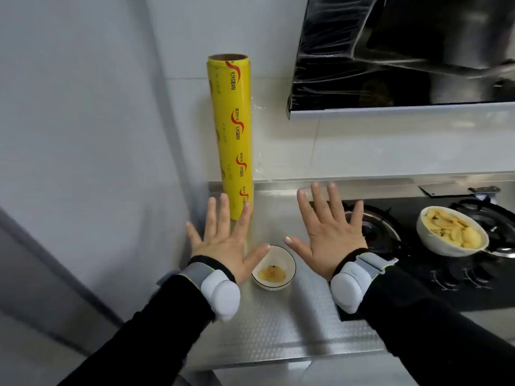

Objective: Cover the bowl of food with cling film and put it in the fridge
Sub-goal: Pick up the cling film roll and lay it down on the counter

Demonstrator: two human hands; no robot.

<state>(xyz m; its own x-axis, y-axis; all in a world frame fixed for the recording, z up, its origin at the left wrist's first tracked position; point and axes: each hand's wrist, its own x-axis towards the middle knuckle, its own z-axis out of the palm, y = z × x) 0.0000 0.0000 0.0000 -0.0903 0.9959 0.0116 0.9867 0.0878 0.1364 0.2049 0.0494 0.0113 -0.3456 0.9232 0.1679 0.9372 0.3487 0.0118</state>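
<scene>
Yellow cling film roll (pixel 230 137) upright

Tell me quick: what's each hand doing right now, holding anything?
Left hand: open, fingers spread, holding nothing.
Right hand: open, fingers spread, holding nothing.

Desk (pixel 278 330): dimpled, matt metal.
Cling film roll (pixel 230 135): glossy yellow plastic, cardboard core.
Small bowl (pixel 289 263): smooth white ceramic.
Hood (pixel 390 51): glossy black, film-wrapped.
</scene>
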